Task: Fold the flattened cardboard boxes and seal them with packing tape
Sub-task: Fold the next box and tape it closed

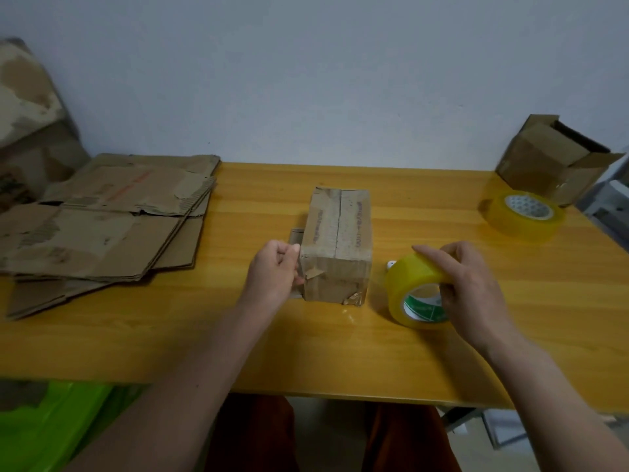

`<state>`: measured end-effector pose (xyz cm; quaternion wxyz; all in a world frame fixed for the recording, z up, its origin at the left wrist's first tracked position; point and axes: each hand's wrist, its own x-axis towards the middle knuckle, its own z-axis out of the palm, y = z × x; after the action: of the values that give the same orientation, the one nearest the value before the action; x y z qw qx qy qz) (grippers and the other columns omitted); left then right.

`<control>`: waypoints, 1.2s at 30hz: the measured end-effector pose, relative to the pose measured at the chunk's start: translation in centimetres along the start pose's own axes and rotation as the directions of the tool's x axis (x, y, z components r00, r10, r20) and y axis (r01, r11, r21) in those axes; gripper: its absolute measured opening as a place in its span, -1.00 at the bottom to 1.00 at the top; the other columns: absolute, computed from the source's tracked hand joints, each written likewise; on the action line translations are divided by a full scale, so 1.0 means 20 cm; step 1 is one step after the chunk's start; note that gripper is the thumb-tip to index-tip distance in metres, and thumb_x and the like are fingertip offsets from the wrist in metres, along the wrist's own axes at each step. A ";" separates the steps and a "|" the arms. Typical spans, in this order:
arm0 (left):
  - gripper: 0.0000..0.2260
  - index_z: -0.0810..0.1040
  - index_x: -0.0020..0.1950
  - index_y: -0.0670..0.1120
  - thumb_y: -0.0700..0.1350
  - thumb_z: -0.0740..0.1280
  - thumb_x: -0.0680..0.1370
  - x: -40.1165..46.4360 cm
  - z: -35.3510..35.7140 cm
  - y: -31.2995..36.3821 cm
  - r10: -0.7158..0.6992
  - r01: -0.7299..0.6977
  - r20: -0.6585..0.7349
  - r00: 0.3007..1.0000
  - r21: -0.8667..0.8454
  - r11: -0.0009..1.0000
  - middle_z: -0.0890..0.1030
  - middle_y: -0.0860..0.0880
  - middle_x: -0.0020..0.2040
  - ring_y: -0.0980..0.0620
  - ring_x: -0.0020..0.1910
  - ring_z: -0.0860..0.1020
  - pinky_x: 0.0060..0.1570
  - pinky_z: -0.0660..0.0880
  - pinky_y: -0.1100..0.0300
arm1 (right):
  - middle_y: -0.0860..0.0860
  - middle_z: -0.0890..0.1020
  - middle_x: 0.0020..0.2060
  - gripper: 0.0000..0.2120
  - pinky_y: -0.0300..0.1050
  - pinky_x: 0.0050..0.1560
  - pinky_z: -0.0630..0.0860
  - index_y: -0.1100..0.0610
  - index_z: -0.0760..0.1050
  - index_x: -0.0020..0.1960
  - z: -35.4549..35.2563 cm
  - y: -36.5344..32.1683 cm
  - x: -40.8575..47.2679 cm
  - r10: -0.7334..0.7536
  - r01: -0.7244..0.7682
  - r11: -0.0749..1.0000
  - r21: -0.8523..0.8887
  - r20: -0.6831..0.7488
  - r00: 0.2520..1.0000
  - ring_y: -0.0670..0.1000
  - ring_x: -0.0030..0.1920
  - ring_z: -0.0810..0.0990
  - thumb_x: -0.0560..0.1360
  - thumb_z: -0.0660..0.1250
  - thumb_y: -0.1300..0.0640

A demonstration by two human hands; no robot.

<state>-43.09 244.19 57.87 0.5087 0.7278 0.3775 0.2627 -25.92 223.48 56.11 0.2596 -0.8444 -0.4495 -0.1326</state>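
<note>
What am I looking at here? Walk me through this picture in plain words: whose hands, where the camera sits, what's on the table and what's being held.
There is no machine here. The one picture comes from a camera worn on a person's head, looking forward and down at their own two bare hands.

On the wooden table a small folded cardboard box stands in the middle. The left hand grips its near left corner. The right hand holds a roll of yellowish packing tape just right of the box; its fingers curl over the roll.

To the left lies a stack of flattened cardboard boxes, waiting to be folded. At the far right sit a second tape roll and, behind it, an open cardboard box.
</note>
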 end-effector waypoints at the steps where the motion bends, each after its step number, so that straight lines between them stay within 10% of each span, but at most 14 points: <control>1: -0.88 0.43 0.13 -0.12 -0.11 0.19 0.65 0.00 0.01 0.00 -0.009 0.009 -0.002 1.000 -0.022 1.000 0.54 -0.13 -0.18 0.09 -0.32 0.53 -0.18 0.59 0.12 | 0.12 0.43 0.01 -0.27 -0.04 -0.08 0.36 0.06 0.49 0.34 0.00 -0.01 0.01 0.004 -0.004 1.000 0.011 0.009 1.000 0.16 0.02 0.43 0.27 0.30 0.57; 6: -0.52 0.14 0.54 -0.03 -0.12 0.22 0.64 0.02 0.01 0.02 0.004 -0.005 0.012 1.000 0.062 0.998 0.52 -0.04 -0.24 0.06 -0.32 0.51 -0.31 0.51 0.19 | -0.03 0.34 0.01 -0.28 -0.10 0.00 0.32 0.00 0.48 0.34 -0.02 -0.05 0.02 0.007 -0.009 0.999 0.041 0.047 0.999 0.02 0.05 0.36 0.31 0.30 0.55; 12: -0.38 0.21 0.51 -0.03 0.10 0.36 0.54 0.03 -0.01 -0.01 -0.062 0.040 0.035 0.998 0.445 0.895 0.25 -0.07 0.39 -0.01 0.23 0.44 0.15 0.45 0.12 | -0.06 0.33 0.01 -0.29 -0.12 0.02 0.32 -0.01 0.46 0.36 -0.03 -0.07 0.01 0.037 -0.041 0.998 0.048 0.067 0.997 -0.07 0.04 0.29 0.32 0.30 0.53; 18: -0.72 0.54 0.22 -0.12 -0.04 0.20 0.60 -0.10 0.02 0.13 0.496 -0.417 -0.106 0.862 0.408 0.812 0.50 -0.03 0.19 0.07 0.12 0.49 0.13 0.52 0.14 | -0.03 0.35 -0.02 -0.27 -0.12 0.01 0.30 0.01 0.48 0.34 -0.03 -0.09 0.01 0.047 -0.053 0.994 0.097 0.068 0.997 -0.03 0.03 0.32 0.29 0.27 0.55; 24: -0.28 0.46 0.30 -0.09 0.45 -0.02 0.49 -0.11 0.21 0.27 0.247 -0.270 0.162 0.955 0.817 0.510 0.44 -0.08 0.26 -0.07 0.20 0.34 0.19 0.37 0.04 | -0.04 0.35 -0.01 -0.28 -0.20 0.05 0.25 0.00 0.45 0.37 -0.02 -0.14 0.02 0.083 -0.094 0.986 0.139 0.085 0.993 -0.05 0.06 0.31 0.32 0.24 0.53; 30: -0.40 0.34 0.37 -0.07 0.32 0.20 0.51 0.02 0.25 0.31 0.138 -0.261 0.221 0.965 0.817 0.514 0.40 -0.12 0.31 -0.17 0.21 0.39 0.11 0.38 -0.02 | -0.06 0.36 0.01 -0.30 -0.22 0.03 0.32 -0.09 0.33 0.42 -0.05 -0.15 0.00 0.106 -0.144 0.973 0.178 0.206 0.973 -0.09 0.06 0.31 0.40 0.35 0.40; 36: -0.48 0.12 0.54 0.21 0.26 0.10 0.60 0.29 0.07 0.33 -0.015 -0.435 0.486 0.874 0.796 0.421 0.02 0.03 0.60 -0.12 0.55 0.03 0.49 0.01 -0.10 | -0.16 0.39 0.32 -0.26 -0.09 0.31 0.38 -0.14 0.22 0.45 -0.04 -0.24 0.00 0.042 -0.205 0.868 0.452 0.345 0.938 -0.12 0.31 0.37 0.38 0.50 0.05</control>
<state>-36.69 246.85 63.58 0.0819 0.9641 0.2414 -0.0742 -29.95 225.16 58.36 0.3921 -0.7905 -0.4488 0.1408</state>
